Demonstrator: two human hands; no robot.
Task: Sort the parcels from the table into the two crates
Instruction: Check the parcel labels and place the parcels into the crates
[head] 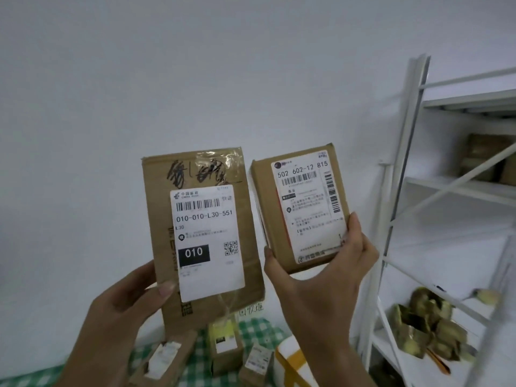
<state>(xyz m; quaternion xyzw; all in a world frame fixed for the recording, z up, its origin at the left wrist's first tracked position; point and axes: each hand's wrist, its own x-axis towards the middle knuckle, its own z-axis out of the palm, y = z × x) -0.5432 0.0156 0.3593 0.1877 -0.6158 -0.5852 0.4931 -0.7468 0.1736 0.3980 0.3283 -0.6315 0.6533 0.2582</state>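
Down low, small cardboard parcels [223,346] sit on the green-checked surface [259,332]. Above it, left hand [122,311] pinches a flat taped cardboard parcel [201,233] by its bottom corner, and right hand [321,277] grips a smaller boxy parcel [301,208]. White metal shelf [396,208] stands right of the surface.

We find a flat brown cardboard parcel [201,233] labelled 010-010-L30-551 held upright, and beside it, apart, a smaller brown cardboard box [303,208] labelled 502 602-12 815. Several small cardboard parcels [223,347] lie below on the green-checked table [257,331].
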